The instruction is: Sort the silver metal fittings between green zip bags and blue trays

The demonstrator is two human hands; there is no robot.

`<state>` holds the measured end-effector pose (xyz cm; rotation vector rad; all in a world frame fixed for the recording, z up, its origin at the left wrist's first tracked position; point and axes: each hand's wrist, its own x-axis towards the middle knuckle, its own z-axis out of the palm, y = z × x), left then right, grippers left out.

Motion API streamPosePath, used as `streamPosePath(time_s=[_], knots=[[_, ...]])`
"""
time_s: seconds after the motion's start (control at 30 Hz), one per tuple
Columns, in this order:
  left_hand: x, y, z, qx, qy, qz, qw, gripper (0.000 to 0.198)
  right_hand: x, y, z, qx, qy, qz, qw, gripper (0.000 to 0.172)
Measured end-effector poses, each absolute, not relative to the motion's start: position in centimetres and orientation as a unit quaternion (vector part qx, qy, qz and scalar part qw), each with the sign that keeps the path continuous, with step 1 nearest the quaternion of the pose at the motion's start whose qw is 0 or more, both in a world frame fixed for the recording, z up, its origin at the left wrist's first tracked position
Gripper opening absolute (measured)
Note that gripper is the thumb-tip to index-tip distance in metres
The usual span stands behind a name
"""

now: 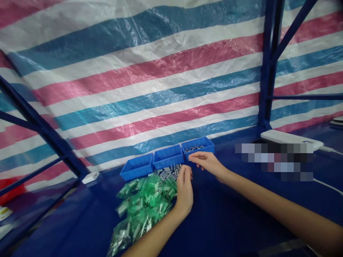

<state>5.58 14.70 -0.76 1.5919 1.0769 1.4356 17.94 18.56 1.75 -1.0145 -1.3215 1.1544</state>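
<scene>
My left hand [184, 191] is closed, its fingertips bent together at the right edge of a loose pile of small metal cylinders [166, 172]. What lies between those fingers is hidden. Just in front of the right-hand blue bin [209, 146], my right hand [207, 164] makes a pinch with thumb and forefinger. Whatever it pinches is too small to make out. Small metal parts [194, 148] lie in that bin. Left of the pile and my left forearm spreads a heap of green-tinted clear plastic bags [148, 200] with light-coloured cylindrical pieces inside.
Two more blue bins, a middle one [168, 162] and a left one [138, 172], stand in the row. A white box [90, 177] sits at the left, a white device [292, 139] with a cable at the right. Blue frame posts [266, 71] and striped sheeting [160, 71] bound the back.
</scene>
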Motion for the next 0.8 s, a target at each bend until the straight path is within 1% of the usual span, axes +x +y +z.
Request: streamPosePath(time_s=[0.17, 0.27, 0.53, 0.8], knots=[[5.7, 14.8, -0.8, 0.569, 0.428, 0.577, 0.401, 0.045, 17.4, 17.8, 2.2, -0.41, -0.532, 0.531, 0.517, 0.023], [5.7, 14.7, -0.7, 0.542, 0.434, 0.589, 0.413, 0.047, 17.1, 17.6, 2.0, -0.395, -0.551, 0.539, 0.5, 0.023], [5.5, 14.5, -0.9, 0.531, 0.432, 0.6, 0.413, 0.044, 17.1, 17.5, 1.7, -0.384, -0.575, 0.531, 0.49, 0.029], [5.6, 14.3, -0.5, 0.537, 0.413, 0.632, 0.375, 0.04, 16.9, 17.6, 1.4, -0.35, -0.601, 0.523, 0.493, 0.027]])
